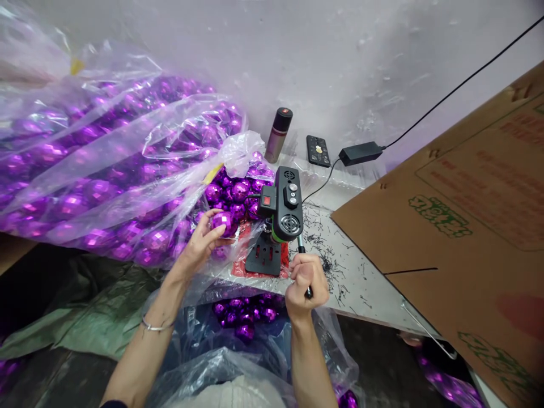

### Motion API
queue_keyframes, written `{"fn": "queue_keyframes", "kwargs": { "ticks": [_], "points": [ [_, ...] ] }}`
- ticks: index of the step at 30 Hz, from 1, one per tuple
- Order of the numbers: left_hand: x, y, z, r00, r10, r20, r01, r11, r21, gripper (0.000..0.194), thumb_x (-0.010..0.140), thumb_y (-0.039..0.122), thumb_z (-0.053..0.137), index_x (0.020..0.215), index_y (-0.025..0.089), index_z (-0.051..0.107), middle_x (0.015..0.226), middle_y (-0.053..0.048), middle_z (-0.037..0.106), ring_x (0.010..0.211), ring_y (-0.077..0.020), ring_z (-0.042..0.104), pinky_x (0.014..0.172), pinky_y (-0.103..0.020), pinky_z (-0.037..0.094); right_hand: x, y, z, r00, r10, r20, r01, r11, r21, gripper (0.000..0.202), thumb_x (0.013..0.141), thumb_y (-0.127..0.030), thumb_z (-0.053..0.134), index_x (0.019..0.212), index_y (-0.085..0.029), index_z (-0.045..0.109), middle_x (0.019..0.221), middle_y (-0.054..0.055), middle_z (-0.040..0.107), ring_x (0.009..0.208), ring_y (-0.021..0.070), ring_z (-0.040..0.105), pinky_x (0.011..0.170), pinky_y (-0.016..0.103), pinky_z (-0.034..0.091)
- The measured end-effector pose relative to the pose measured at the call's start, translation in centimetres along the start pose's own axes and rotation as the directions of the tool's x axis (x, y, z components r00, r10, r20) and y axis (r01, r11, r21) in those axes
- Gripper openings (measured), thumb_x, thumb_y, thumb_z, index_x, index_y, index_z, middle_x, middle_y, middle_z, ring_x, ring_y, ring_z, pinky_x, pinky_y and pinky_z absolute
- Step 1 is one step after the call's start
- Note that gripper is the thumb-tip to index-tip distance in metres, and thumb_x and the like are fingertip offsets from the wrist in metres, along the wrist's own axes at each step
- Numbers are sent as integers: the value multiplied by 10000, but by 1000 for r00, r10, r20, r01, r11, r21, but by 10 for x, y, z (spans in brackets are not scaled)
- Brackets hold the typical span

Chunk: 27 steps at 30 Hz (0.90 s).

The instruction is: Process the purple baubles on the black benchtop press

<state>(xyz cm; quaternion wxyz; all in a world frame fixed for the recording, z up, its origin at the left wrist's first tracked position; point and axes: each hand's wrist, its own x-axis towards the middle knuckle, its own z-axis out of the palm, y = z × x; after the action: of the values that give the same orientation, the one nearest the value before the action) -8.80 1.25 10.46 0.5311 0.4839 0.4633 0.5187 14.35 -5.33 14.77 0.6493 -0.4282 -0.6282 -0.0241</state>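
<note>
My left hand (204, 237) has its fingers closed round a shiny purple faceted ball (223, 224), beside the opening of a clear plastic bag. With my right hand (308, 281) I grip the black-ended lever handle (309, 293) of a small bench press machine (289, 203). The machine has a black body with round vents, silver buttons and a red switch, above a dark slotted base plate (263, 258) on red sheet. Loose purple balls (238, 190) lie between my left hand and the machine.
A large clear bag (106, 164) of purple balls fills the left. Behind stand a tumbler (279, 135), a phone (318, 151) and a power adapter (360, 153). A cardboard box (459, 226) leans at right. Black scraps (327, 255) litter the table; more balls (244, 314) lie in plastic below.
</note>
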Motion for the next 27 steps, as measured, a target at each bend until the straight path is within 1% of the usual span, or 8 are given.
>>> {"fn": "queue_keyframes", "kwargs": {
  "ticks": [3, 6, 9, 14, 18, 21, 24, 27],
  "points": [
    [-25, -10, 24, 992, -113, 58, 122, 977, -178, 695, 901, 627, 730, 1447, 227, 574, 1236, -120, 750, 970, -266, 775, 783, -382, 675, 8, -5, 1, 1000, 16, -16, -15, 1000, 23, 386, 1048, -104, 466, 683, -229, 471, 608, -37, 476, 609, 129, 568, 569, 287, 404],
    [-35, -30, 51, 984, -178, 31, 181, 968, -176, 784, 846, 679, 790, 1441, 218, 571, 1238, -123, 768, 1041, -281, 776, 863, -401, 668, 19, -9, 1, 999, 48, -23, -47, 998, 37, 387, 1055, -107, 469, 686, -221, 479, 632, -28, 520, 597, 115, 548, 568, 286, 394],
    [-34, -45, 67, 984, -178, -12, 176, 978, -115, 817, 757, 646, 882, 1376, 205, 584, 1167, -112, 793, 1068, -274, 776, 973, -420, 638, 26, -12, 1, 997, 80, -9, -79, 996, 35, 388, 1063, -123, 470, 688, -223, 479, 638, -25, 531, 595, 112, 539, 574, 292, 399],
    [-33, -41, 67, 994, -104, 29, 106, 992, -67, 746, 743, 537, 912, 1358, 225, 627, 1257, -102, 778, 1141, -272, 761, 1048, -416, 602, 25, -12, -1, 997, 77, 7, -77, 996, 38, 380, 1058, -127, 471, 691, -224, 491, 644, -18, 539, 601, 122, 547, 570, 297, 402],
    [-36, -36, 59, 980, -195, 40, 199, 968, -150, 624, 770, 524, 885, 1266, 211, 669, 1117, -80, 809, 1037, -259, 781, 987, -399, 619, 22, -10, -1, 998, 63, -8, -63, 997, 51, 378, 1053, -118, 479, 689, -219, 498, 648, -21, 541, 607, 119, 554, 571, 288, 398],
    [-35, -39, 59, 978, -211, 3, 207, 960, -186, 674, 801, 538, 855, 1356, 220, 640, 1116, -78, 813, 1019, -256, 788, 975, -401, 624, 26, -12, 0, 997, 77, -14, -76, 996, 53, 391, 1059, -128, 484, 679, -221, 498, 637, -24, 538, 597, 118, 550, 571, 291, 403],
    [-31, -45, 64, 987, -157, 15, 158, 979, -128, 722, 803, 551, 857, 1402, 222, 623, 1206, -101, 801, 1111, -275, 778, 1029, -422, 614, 31, -15, 1, 995, 95, -11, -95, 995, 41, 395, 1068, -146, 487, 681, -222, 498, 631, -28, 530, 588, 115, 540, 571, 294, 405],
    [-30, -55, 72, 996, -81, 30, 83, 996, -36, 664, 780, 555, 871, 1295, 205, 638, 1226, -121, 786, 1116, -280, 777, 1028, -439, 619, 34, -16, 2, 995, 99, -10, -98, 994, 40, 389, 1070, -147, 486, 688, -222, 493, 636, -29, 527, 591, 111, 535, 570, 291, 401]
  ]
}}
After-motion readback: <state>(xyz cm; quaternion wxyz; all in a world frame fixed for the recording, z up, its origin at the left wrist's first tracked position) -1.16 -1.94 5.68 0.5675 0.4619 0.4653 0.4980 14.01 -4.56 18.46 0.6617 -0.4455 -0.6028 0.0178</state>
